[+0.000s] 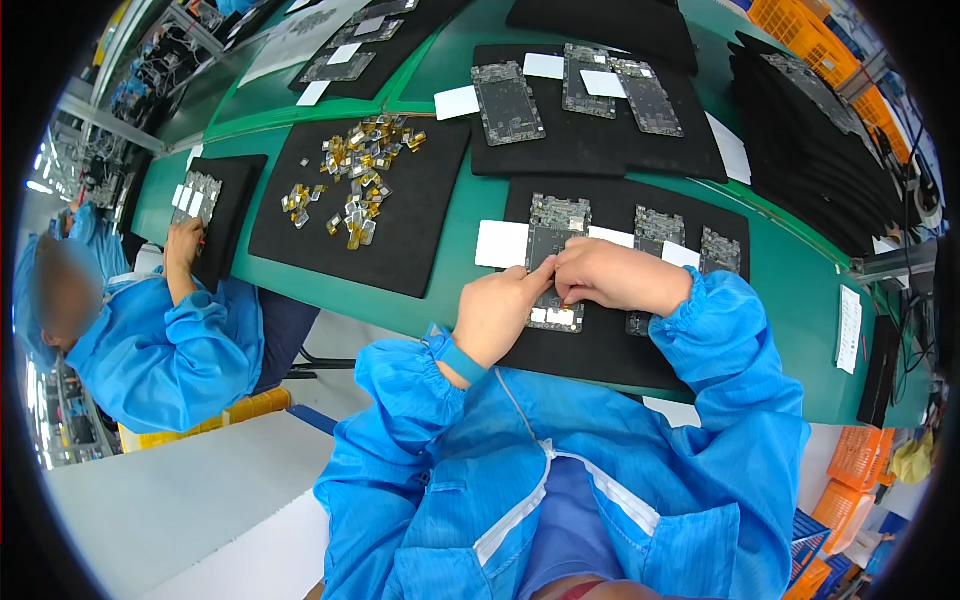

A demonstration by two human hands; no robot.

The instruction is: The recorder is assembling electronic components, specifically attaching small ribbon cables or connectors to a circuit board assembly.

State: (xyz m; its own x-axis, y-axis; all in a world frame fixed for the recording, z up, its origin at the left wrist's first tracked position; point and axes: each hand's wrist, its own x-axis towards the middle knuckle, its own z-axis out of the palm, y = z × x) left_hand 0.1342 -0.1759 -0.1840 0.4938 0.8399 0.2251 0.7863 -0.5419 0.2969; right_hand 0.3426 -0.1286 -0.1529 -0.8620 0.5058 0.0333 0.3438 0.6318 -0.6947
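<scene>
A dark circuit board (545, 245) lies in front of me on a black foam mat (640, 372), with silvery white patches at its near end. My left hand (498, 312) rests at the board's left edge, fingers mostly curled and index finger reaching over it. Bent over the board from the right, my right hand (615, 277) has its fingertips pinched together close to the left index finger. A tiny orange bit shows beneath the right fingertips; what either hand holds is too hidden to make out. A white card (502, 245) sticks out left of the board.
More boards, one a circuit board (719, 250), share my mat. Another mat (400, 262) on the left bears loose small yellow-and-clear pieces (365, 165). Boards with white cards lie on a far mat (600, 150). A co-worker in blue (180, 350) handles a board at left. Orange crates (858, 455) stand right.
</scene>
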